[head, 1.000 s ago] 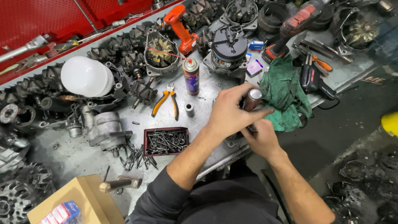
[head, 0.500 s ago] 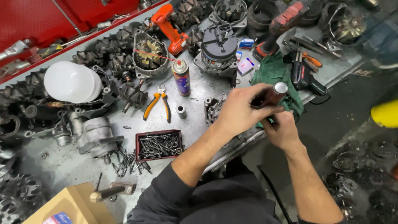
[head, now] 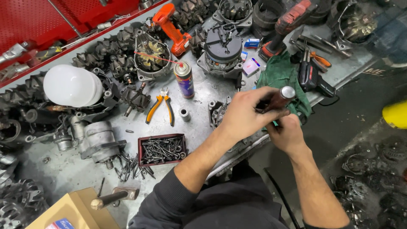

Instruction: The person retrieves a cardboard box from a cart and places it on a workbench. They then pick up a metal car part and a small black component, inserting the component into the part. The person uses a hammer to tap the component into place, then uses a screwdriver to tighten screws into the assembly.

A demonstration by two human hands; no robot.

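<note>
Head view: left hand (head: pixel 243 116) wraps around one dark-handled tool (head: pixel 277 99) with a metal cap, above the bench edge; right hand (head: pixel 288 135) closes beneath it. Nearby: one green rag (head: pixel 280 74), one spray can (head: pixel 185 79), one orange pliers (head: pixel 160 108), one screw tray (head: pixel 162 149).

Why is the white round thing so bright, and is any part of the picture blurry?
In the head view, the white dome lamp is washed out, so its surface shows no detail. The metal cap on the dark handle in the left hand catches a small glint. The middle looks sharp, even the tray of screws; the right hand is sharp too. The top right corner looks hazy, and the floor at right is dark.
</note>
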